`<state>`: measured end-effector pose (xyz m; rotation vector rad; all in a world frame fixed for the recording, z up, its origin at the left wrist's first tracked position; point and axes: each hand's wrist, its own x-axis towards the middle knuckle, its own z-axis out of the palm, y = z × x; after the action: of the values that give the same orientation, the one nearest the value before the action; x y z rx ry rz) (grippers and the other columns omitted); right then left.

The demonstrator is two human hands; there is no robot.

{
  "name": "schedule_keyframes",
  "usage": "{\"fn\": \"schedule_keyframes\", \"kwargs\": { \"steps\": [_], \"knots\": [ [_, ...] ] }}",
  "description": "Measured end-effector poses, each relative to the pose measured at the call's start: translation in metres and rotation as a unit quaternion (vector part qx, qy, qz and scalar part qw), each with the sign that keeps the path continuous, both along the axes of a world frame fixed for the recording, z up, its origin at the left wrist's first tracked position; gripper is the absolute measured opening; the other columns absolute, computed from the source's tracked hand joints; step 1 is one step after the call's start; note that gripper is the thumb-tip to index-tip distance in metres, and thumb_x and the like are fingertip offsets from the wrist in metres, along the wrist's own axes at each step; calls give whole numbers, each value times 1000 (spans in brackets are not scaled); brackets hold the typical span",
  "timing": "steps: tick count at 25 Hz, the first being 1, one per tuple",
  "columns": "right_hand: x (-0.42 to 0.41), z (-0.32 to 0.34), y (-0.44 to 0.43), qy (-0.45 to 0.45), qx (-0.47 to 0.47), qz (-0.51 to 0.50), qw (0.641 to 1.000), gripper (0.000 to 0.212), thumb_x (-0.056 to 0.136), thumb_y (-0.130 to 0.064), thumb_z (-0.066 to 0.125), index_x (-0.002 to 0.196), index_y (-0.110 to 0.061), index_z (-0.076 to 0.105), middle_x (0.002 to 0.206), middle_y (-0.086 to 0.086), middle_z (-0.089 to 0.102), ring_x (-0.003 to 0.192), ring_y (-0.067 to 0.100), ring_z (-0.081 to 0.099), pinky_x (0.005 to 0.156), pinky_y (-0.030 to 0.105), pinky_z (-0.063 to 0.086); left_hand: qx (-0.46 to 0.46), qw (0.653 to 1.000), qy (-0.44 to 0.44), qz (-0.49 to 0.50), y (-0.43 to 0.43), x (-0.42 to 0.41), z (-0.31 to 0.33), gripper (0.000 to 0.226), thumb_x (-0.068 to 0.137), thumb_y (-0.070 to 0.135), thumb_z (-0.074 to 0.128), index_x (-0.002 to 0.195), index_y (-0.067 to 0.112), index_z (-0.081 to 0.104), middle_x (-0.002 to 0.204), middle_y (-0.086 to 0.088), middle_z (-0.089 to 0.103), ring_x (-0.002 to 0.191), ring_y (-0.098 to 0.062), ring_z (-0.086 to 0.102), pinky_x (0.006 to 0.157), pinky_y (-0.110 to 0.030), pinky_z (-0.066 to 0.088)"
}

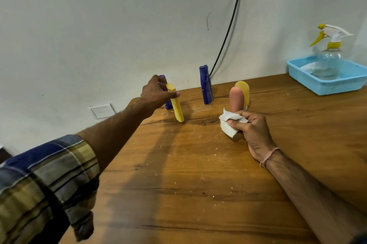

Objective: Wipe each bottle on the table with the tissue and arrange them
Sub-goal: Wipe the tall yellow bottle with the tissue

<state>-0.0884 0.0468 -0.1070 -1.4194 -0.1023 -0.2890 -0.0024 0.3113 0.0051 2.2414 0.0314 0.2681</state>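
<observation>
Yellow bottle (pixel 177 104): slim, leaning on the table (pixel 198 174) with its base on the wood and its top tilted toward the left hand; it stands near the table's far left edge.
Left hand (pixel 156 92): reaches forward over the table; thumb and fingers are pinched narrow at the upper part of the yellow bottle, the thumb tip lying across its front. Whether the grip bears the bottle's weight cannot be told.
Blue bottle behind hand (pixel 168 102): dark blue, mostly hidden by the left hand and the yellow bottle, just behind them.
Second blue bottle (pixel 206 84): dark blue, upright, further right along the far edge, apart from the others.
Pink bottle (pixel 236 97): rounded top, upright, just beyond the right hand.
Yellow rounded bottle (pixel 243 89): right behind the pink bottle, partly covered by it.
Tissue (pixel 230 124): white, crumpled, bunched in the right hand and sticking out to its left.
Right hand (pixel 254 130): rests on the table, fingers curled closed around the tissue; a pink thread band on the wrist.
Blue basket (pixel 337 82): light blue mesh, at the far right corner of the table.
Spray bottle (pixel 328 61): clear, with a yellow and white trigger head, standing inside the basket.
Black cable (pixel 228 31): runs down the wall behind the second blue bottle.
</observation>
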Motion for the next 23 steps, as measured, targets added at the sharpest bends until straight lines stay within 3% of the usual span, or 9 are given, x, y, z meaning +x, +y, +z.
{"fn": "schedule_keyframes", "kwargs": {
  "steps": [3, 5, 7, 11, 14, 16, 18, 20, 23],
  "knots": [
    [-1, 0, 3, -2, -5, 6, 1000, 23, 81, -6, 73, 98, -22, 76, 98, -4, 76, 90, 9, 71, 69, 20, 52, -14, 1000, -16, -18, 3, 2, -13, 70, 76, 35, 87, 135, 13, 56, 122, 3, 60, 114, -18, 57, 67, -18, 46],
    [-2, 1, 5, -4, -20, 6, 1000, 24, 81, -7, 73, 99, -22, 75, 98, -5, 76, 89, 6, 70, 68, 18, 51, -21, 999, -7, -27, 2, 5, -19, 76, 77, 38, 87, 141, 15, 53, 130, -2, 59, 121, -23, 56, 88, -32, 55],
    [-3, 1, 5, -5, -26, 5, 1000, 23, 81, -7, 73, 97, -25, 75, 96, -8, 75, 88, 4, 69, 66, 17, 51, -46, 999, 15, -17, -1, 8, -20, 83, 76, 39, 87, 146, 17, 48, 139, -7, 54, 126, -26, 53, 101, -44, 52],
    [-4, 1, 5, -3, -28, 2, 1000, 22, 82, -8, 74, 94, -27, 74, 96, -8, 74, 88, 4, 69, 65, 17, 51, -67, 997, 35, -31, -2, 17, -14, 74, 79, 24, 86, 145, 19, 53, 129, -6, 52, 124, -28, 52, 87, -35, 48],
    [-3, 2, 5, 5, -25, 0, 1000, 21, 81, -9, 74, 94, -25, 74, 100, -3, 74, 93, 11, 68, 68, 22, 51, -74, 995, 38, -60, 3, 19, -9, 58, 79, 7, 84, 132, 18, 63, 113, 1, 53, 122, -30, 53, 89, -34, 46],
    [-1, 2, 6, 5, -23, -9, 1000, 21, 81, -9, 74, 98, -23, 74, 102, -2, 74, 96, 14, 68, 68, 21, 52, -74, 993, 36, -80, 4, 12, -6, 55, 77, 6, 85, 127, 17, 65, 118, -5, 54, 120, -32, 53, 90, -35, 50],
    [-1, 3, 8, -5, -48, -47, 998, 25, 82, -11, 75, 105, -20, 73, 107, -1, 73, 96, 9, 68, 66, 16, 52, -15, 992, 12, -121, -2, -1, -6, 58, 74, 15, 89, 127, 17, 65, 124, -7, 55, 116, -29, 54, 89, -37, 55],
    [-5, 5, 8, -45, -115, -115, 986, 29, 83, -14, 75, 112, -15, 71, 109, -3, 71, 92, 3, 66, 69, 12, 52, 115, 974, -8, -195, -16, -22, -9, 63, 71, 32, 91, 127, 24, 64, 133, 1, 54, 122, -22, 50, 98, -41, 51],
    [-13, 8, 12, -183, -239, -184, 936, 28, 83, -10, 74, 111, -8, 70, 106, 0, 69, 92, 0, 60, 78, 3, 46, 313, 901, -36, -298, -43, -55, -20, 68, 69, 48, 90, 129, 36, 61, 129, 20, 48, 124, -3, 29, 102, -39, 31]
  ]
}}
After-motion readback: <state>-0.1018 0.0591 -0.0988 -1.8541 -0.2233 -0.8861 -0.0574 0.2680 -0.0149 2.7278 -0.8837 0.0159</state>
